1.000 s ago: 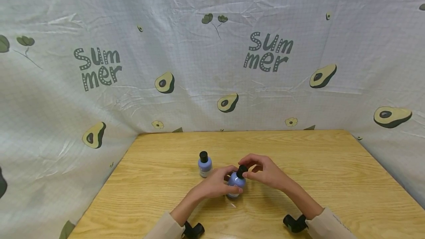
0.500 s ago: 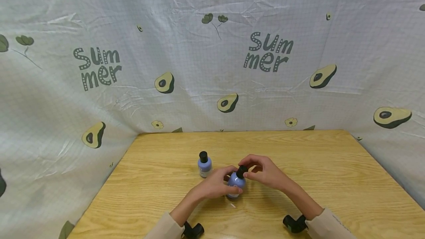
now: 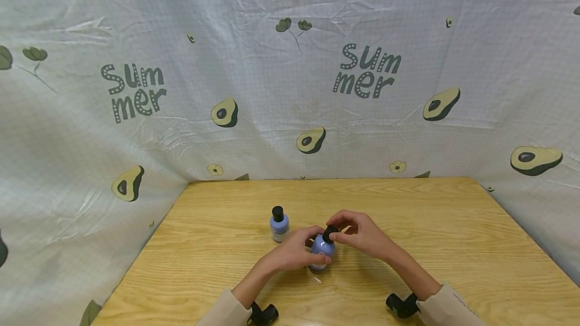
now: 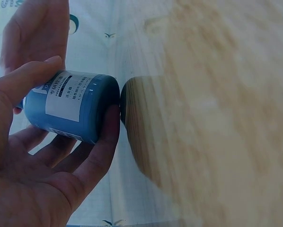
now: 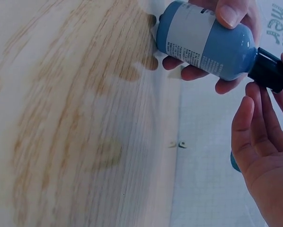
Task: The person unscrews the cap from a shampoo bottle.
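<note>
Right grip [image 3: 362,235]: thumb shifted slightly | pinches black cap [image 3: 330,232] | left grip [image 3: 296,250]: fingers wrapped round tilted blue bottle [image 3: 322,246]

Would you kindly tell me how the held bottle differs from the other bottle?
The held bottle is tilted, while the other bottle stands upright. The left hand grips the held bottle; no hand holds the other bottle. Both are bluish, with black caps and pale labels.
</note>
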### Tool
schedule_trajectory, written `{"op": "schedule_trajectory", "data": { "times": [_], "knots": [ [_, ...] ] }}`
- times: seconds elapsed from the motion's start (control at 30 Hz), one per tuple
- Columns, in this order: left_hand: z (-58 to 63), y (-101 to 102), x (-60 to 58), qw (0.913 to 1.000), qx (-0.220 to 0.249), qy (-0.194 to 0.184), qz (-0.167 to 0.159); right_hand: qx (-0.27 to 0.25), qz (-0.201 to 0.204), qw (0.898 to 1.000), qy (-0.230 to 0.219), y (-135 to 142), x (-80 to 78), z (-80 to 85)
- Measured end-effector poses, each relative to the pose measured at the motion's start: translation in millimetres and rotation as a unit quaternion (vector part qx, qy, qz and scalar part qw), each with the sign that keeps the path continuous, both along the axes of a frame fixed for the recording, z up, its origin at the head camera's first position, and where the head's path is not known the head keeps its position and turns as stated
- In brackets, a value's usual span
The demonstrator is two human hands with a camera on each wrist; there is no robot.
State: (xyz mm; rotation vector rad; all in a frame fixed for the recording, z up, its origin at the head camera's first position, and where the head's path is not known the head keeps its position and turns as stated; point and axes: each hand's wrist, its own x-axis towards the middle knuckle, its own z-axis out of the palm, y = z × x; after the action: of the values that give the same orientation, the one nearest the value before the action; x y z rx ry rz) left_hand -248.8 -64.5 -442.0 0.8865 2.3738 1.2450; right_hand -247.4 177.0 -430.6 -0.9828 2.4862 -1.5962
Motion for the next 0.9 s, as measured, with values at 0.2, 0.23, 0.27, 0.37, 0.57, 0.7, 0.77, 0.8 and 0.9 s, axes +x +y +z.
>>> {"op": "schedule_trajectory", "data": {
  "times": [0.2, 0.23, 0.27, 0.37, 0.57, 0.7, 0.77, 0.8, 0.9],
  "knots": [
    [1.2, 0.3, 0.3, 1.0, -0.005, 0.004, 0.0, -0.001, 0.012, 1.0, 0.003, -0.6, 1.1, 2.2],
    [1.3, 0.3, 0.4, 1.0, -0.004, 0.004, -0.001, 0.0, 0.014, 1.0, 0.003, -0.7, 1.2, 2.4],
    [1.4, 0.3, 0.5, 1.0, -0.004, 0.004, -0.001, 0.001, 0.015, 1.0, 0.004, -0.8, 1.1, 2.5],
    [1.1, 0.1, 0.7, 1.0, -0.003, 0.004, -0.003, 0.004, 0.015, 1.0, 0.002, -0.7, 0.9, 2.3],
    [0.6, -0.2, 0.5, 1.0, 0.001, 0.002, -0.008, 0.007, 0.004, 1.0, 0.001, -0.3, 0.0, 0.0],
    [0.9, 0.0, 0.6, 1.0, -0.001, 0.004, -0.007, 0.0, 0.002, 1.0, 0.002, 0.1, 0.2, -0.9],
    [1.0, 0.0, 0.7, 0.9999, -0.004, 0.007, -0.007, -0.002, 0.004, 1.0, 0.005, 0.2, 0.4, -0.8],
    [1.0, 0.1, 0.6, 0.9999, -0.004, 0.008, -0.006, -0.003, 0.007, 1.0, 0.006, 0.1, 0.5, -0.5],
    [0.9, 0.0, 0.7, 0.9999, -0.007, 0.01, -0.005, -0.004, 0.016, 1.0, 0.009, -0.4, 0.7, 0.2]
  ]
}}
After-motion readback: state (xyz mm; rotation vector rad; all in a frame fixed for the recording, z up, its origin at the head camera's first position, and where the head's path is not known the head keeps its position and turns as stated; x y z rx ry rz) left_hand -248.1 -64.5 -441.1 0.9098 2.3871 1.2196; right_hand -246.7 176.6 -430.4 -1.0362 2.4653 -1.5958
